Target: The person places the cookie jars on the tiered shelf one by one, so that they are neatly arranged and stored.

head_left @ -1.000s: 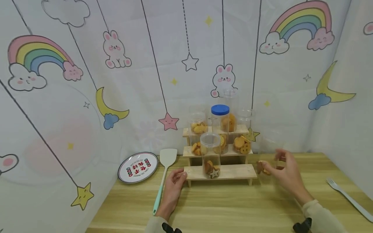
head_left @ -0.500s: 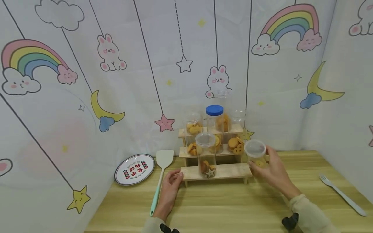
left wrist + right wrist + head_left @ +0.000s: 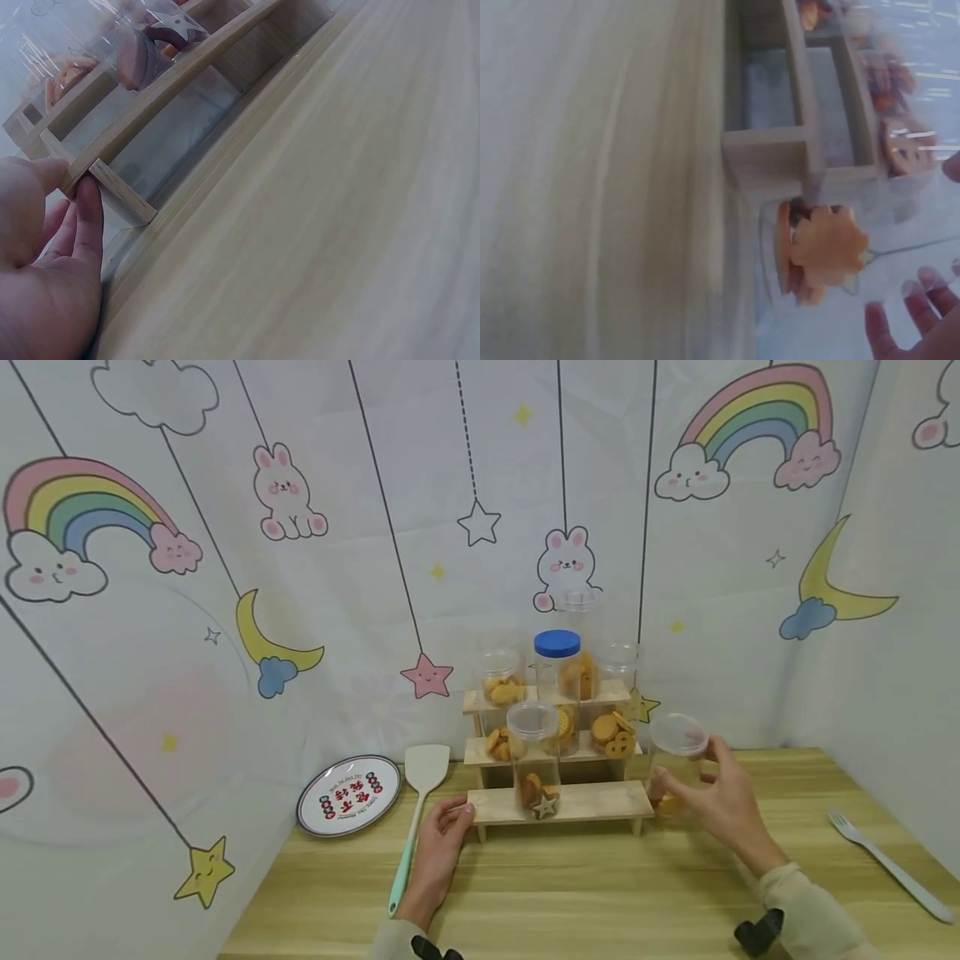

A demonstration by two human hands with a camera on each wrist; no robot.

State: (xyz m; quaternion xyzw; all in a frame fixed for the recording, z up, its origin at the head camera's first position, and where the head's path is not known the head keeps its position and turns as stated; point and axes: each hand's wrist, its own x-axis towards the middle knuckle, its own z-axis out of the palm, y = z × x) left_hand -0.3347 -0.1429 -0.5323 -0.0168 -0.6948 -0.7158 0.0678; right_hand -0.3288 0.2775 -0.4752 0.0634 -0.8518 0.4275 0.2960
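Observation:
A three-tier wooden display stand (image 3: 600, 802) holds several clear jars of cookies. My left hand (image 3: 441, 847) grips the left end of its lowest step; in the left wrist view the thumb lies over the board (image 3: 142, 105) and fingers are beneath. Beside the stand's right end, my right hand (image 3: 723, 806) holds a clear lidded jar (image 3: 678, 737) between thumb and fingers. Cookies (image 3: 829, 246) lie in the bottom of that jar. One jar (image 3: 534, 760) with a star-shaped cookie stands on the lowest step, left of its middle.
A blue-lidded jar (image 3: 557, 645) and other jars fill the upper steps. To the left lie an oval plate (image 3: 349, 796) and a spatula with a mint handle (image 3: 402, 868). A pale fork (image 3: 888, 864) lies far right. A patterned cloth (image 3: 375, 568) hangs behind.
The right hand has brought its jar left to the stand's right end, tipping its lid toward me, then shifted slightly right and set it more upright. The left hand keeps its grip.

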